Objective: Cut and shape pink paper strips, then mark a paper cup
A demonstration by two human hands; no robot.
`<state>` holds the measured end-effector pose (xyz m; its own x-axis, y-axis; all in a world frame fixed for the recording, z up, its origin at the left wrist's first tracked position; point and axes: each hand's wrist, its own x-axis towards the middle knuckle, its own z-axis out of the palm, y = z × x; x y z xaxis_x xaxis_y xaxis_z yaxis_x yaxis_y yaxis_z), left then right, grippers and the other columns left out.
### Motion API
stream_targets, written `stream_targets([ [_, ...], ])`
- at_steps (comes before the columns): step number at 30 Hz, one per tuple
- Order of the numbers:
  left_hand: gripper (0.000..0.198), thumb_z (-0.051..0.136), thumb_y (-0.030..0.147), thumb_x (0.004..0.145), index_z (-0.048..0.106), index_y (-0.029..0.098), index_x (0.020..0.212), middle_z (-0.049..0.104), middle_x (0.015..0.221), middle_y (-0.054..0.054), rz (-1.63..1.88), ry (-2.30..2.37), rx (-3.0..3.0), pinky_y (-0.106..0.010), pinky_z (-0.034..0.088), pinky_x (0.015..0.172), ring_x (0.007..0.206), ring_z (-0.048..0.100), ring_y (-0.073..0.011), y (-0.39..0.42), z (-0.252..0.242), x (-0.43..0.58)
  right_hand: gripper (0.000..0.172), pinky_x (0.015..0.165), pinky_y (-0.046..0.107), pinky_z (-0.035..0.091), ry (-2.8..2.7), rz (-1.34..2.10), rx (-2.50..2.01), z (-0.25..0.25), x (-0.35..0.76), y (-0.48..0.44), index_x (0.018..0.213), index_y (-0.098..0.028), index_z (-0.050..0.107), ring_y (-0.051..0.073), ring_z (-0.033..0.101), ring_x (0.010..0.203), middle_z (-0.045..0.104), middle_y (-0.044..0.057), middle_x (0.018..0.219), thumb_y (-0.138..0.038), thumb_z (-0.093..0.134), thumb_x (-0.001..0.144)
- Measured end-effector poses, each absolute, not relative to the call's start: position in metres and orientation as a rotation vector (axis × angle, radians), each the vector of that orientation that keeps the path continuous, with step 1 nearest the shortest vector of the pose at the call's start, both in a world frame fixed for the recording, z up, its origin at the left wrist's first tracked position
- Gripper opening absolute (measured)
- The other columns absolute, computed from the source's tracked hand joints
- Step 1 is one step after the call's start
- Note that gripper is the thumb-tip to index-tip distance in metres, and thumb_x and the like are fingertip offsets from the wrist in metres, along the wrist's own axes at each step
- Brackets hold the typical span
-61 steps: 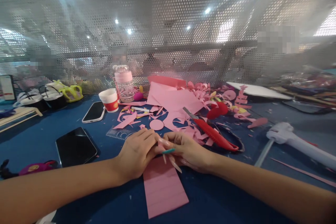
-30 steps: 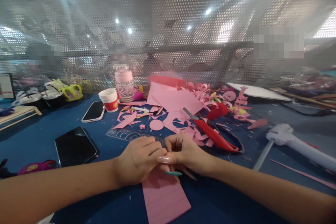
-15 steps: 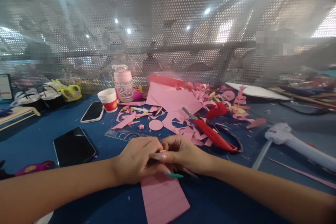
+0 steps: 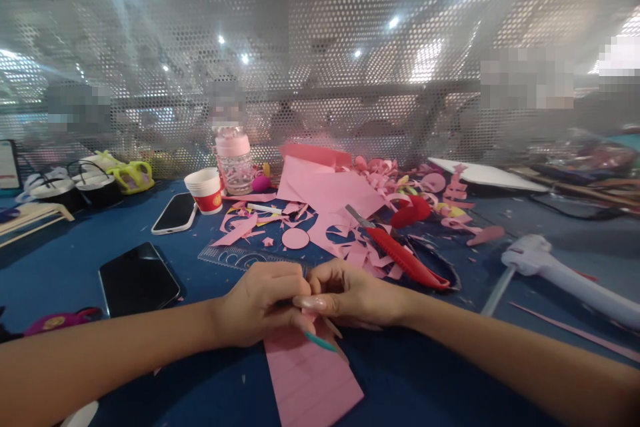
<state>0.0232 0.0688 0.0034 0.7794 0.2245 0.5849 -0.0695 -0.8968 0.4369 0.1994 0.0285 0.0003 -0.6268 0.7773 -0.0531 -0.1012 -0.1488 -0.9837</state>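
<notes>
My left hand and my right hand meet at the near middle of the blue table, fingers curled and pinching the far end of a pink paper strip. The strip has several scored lines across it and lies flat toward me. A long teal-tipped nail sticks out below the pinch, over the paper. Just beyond my hands lie a clear stencil ruler and a pile of pink paper scraps with a pink paper circle.
Red-handled scissors lie right of the scraps. A white glue gun is at the right. Two phones lie at the left, with a paper cup and a pink bottle behind. A perforated metal screen backs the table.
My hands have stayed pinched together on the strip's end and slid slightly toward me. The teal nail now points down and right over the paper.
</notes>
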Motion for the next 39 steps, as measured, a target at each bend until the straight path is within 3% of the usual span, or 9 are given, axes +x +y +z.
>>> stream_targets([
  [7, 0.033, 0.044, 0.042, 0.086, 0.051, 0.015, 0.068, 0.049, 0.059, 0.004, 0.715, 0.36, 2.328, -0.02, 0.034, 0.05, 0.052, 0.042, -0.0082, 0.07, 0.005, 0.024, 0.035, 0.028, 0.014, 0.019, -1.288, 1.738, -0.796, -0.004, 0.192, 0.028, 0.054, -0.015, 0.044, 0.0, 0.033, 0.028, 0.046, -0.009, 0.04, -0.034, 0.07, 0.068],
  [12, 0.031, 0.042, 0.04, 0.088, 0.052, 0.015, 0.073, 0.049, 0.058, 0.004, 0.719, 0.439, 2.149, -0.02, 0.034, 0.049, 0.051, 0.042, -0.0081, 0.072, 0.005, 0.026, 0.033, 0.023, 0.013, 0.015, -1.268, 1.782, -0.71, -0.004, 0.193, 0.029, 0.065, -0.016, 0.047, 0.0, 0.026, 0.021, 0.058, -0.006, 0.044, -0.043, 0.063, 0.072],
  [20, 0.035, 0.034, 0.043, 0.09, 0.046, 0.017, 0.069, 0.044, 0.058, 0.004, 0.719, 0.421, 2.165, -0.021, 0.033, 0.048, 0.05, 0.039, -0.0086, 0.074, 0.002, 0.025, 0.034, 0.023, 0.013, 0.016, -1.305, 1.789, -0.72, -0.006, 0.195, 0.032, 0.067, -0.016, 0.047, 0.0, 0.029, 0.021, 0.057, -0.007, 0.044, -0.045, 0.063, 0.072],
  [27, 0.038, 0.045, 0.047, 0.084, 0.05, 0.015, 0.064, 0.051, 0.055, 0.004, 0.712, 0.427, 2.21, -0.018, 0.033, 0.047, 0.048, 0.043, -0.0073, 0.073, 0.001, 0.025, 0.032, 0.021, 0.012, 0.021, -1.375, 1.786, -0.833, 0.002, 0.194, 0.028, 0.06, -0.014, 0.048, 0.001, 0.035, 0.023, 0.061, -0.004, 0.049, -0.038, 0.069, 0.067],
  [33, 0.049, 0.05, 0.063, 0.071, 0.052, 0.015, 0.061, 0.051, 0.053, 0.003, 0.816, 0.456, 2.36, -0.018, 0.031, 0.045, 0.047, 0.043, -0.008, 0.072, -0.003, 0.022, 0.031, 0.018, 0.011, 0.024, -1.483, 1.783, -1.016, 0.008, 0.192, 0.023, 0.059, -0.012, 0.053, 0.001, 0.037, 0.021, 0.054, -0.008, 0.043, -0.034, 0.076, 0.056],
  [39, 0.034, 0.042, 0.043, 0.086, 0.049, 0.016, 0.068, 0.048, 0.059, 0.003, 0.85, 0.402, 2.47, -0.02, 0.032, 0.047, 0.05, 0.042, -0.0084, 0.069, 0.0, 0.021, 0.03, 0.018, 0.012, 0.017, -1.384, 1.794, -0.853, 0.005, 0.192, 0.025, 0.061, -0.015, 0.048, 0.0, 0.029, 0.019, 0.053, -0.01, 0.04, -0.036, 0.069, 0.068],
])
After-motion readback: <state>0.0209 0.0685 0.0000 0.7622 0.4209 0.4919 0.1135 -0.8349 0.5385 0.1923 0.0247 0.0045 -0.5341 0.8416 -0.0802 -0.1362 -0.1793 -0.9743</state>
